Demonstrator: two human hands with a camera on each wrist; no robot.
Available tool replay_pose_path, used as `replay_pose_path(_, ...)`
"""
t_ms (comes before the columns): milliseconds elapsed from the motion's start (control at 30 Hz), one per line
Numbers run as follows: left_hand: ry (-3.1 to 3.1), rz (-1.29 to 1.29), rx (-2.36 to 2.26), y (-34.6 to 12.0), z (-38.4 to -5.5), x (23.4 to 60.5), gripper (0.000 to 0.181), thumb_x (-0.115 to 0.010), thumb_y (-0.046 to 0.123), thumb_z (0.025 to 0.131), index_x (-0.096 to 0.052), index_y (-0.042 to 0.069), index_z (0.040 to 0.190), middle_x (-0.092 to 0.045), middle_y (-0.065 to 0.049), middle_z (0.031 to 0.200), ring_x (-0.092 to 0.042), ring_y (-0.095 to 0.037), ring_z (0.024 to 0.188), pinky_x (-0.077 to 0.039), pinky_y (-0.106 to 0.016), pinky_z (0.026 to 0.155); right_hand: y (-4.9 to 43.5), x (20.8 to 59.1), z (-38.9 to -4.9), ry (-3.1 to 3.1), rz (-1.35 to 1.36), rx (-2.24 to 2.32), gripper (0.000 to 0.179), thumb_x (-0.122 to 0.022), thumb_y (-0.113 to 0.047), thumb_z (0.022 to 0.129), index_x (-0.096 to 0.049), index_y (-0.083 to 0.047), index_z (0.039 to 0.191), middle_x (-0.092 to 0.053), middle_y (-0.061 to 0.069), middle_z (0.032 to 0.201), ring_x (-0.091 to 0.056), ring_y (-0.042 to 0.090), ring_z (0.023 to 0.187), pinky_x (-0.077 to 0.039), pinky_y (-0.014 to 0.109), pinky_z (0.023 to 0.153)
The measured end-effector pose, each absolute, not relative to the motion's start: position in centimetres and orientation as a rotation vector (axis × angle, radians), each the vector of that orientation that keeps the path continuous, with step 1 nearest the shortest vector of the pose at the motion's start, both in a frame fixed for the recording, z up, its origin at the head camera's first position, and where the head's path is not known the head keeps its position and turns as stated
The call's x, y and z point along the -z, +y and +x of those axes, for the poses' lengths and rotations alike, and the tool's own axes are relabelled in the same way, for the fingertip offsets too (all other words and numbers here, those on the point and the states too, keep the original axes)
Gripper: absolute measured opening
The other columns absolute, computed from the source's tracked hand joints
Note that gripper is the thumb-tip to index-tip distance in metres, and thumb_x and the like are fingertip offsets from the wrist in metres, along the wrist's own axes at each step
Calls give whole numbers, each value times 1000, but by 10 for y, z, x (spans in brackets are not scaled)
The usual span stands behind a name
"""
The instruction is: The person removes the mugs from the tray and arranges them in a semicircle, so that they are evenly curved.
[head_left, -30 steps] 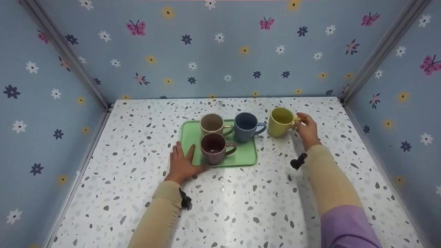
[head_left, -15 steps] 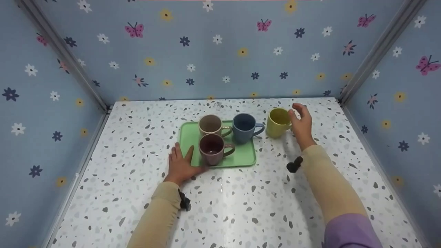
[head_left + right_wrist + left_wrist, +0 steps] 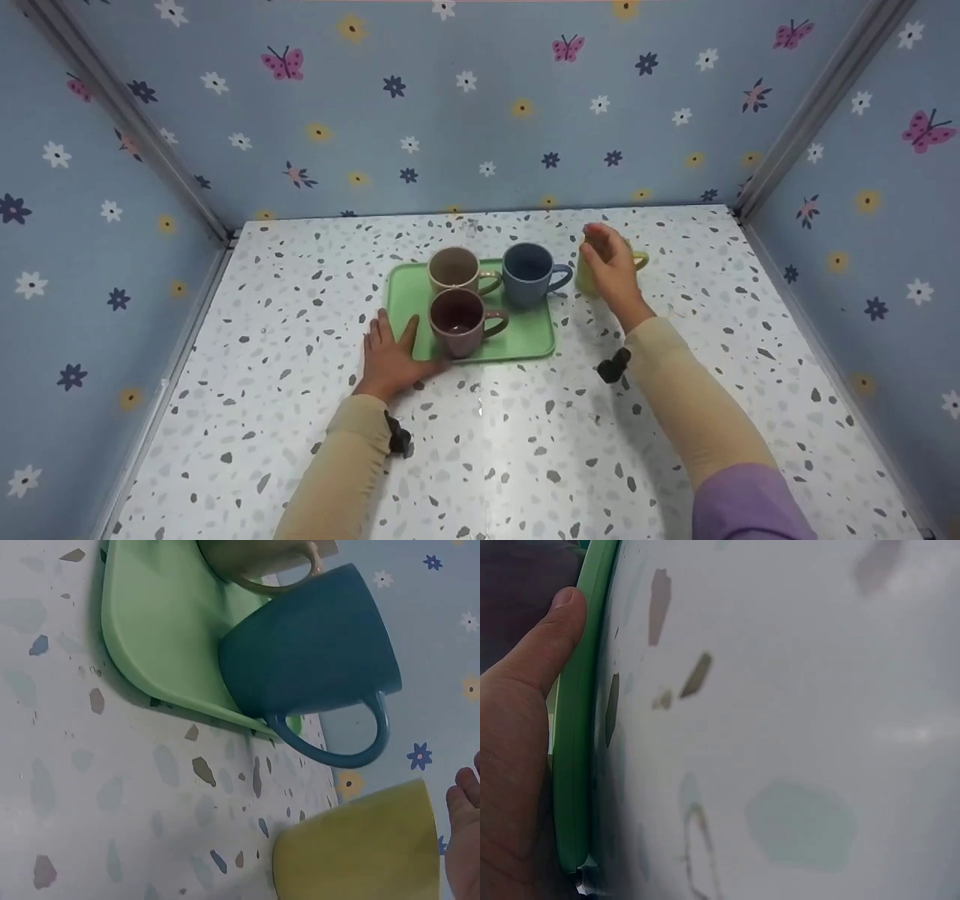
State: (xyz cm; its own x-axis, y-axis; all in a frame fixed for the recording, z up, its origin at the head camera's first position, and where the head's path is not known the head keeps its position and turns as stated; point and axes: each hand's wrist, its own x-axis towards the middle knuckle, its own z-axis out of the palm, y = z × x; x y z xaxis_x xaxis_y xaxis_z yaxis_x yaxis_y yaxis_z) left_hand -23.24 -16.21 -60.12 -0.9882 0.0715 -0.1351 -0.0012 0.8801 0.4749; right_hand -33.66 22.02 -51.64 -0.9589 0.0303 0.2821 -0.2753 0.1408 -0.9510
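My left hand [image 3: 391, 364] lies spread at the near left corner of a green tray [image 3: 407, 289]. In the left wrist view its thumb [image 3: 549, 637] rests along the tray's rim. Three mugs stand upright on the tray: a beige mug [image 3: 453, 265] at the back, a dark mauve mug [image 3: 456, 330] in front of it, and a blue mug [image 3: 527, 277] at the right. A yellow mug [image 3: 360, 847] stands on the table right of the tray. My right hand [image 3: 613, 270] is at that mug, fingers loosely bent, hiding much of it; contact cannot be told.
The speckled white table [image 3: 300, 450] extends around the tray. Blue patterned panels [image 3: 480, 90] wall it in at the back and both sides. Every mug's handle points right, the blue one's reaching past the tray's right edge.
My right hand has let go of the yellow mug's handle and moved left, across the front of that mug. The left hand and the mugs on the tray stay put.
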Motion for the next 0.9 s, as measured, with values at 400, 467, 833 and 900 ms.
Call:
replay_pose_path(400,2902,58,-733,-163,-232,602,120,-67,83,71,-23,18,162,18,-32,162,13,-50,150,7,-61,120,198,551,-334,-2211,344,-2012,43,-52,1,103,-42,12,144,-47,35,143,-45,40,138,-42,38,110)
replay_pose_path(467,2909,58,-719,-163,-232,602,120,-67,82,71,-23,17,162,17,-32,162,13,-50,150,6,-61,121,195,555,-335,-2236,317,-2006,41,-52,0,103,-44,11,143,-49,34,142,-47,39,136,-42,37,109)
replay_pose_path(833,2917,52,-723,-161,-230,601,118,-67,81,72,-24,18,162,15,-33,163,11,-50,151,6,-61,121,189,577,-337,-2330,74,-2006,36,-53,-5,104,-52,4,140,-57,19,133,-54,22,118,-46,33,102)
replay_pose_path(900,2920,52,-722,-160,-231,602,118,-67,82,72,-24,18,162,15,-33,163,11,-50,151,6,-61,121,188,578,-337,-2306,36,-2047,34,-53,-5,104,-54,3,138,-58,18,129,-55,21,112,-49,39,100)
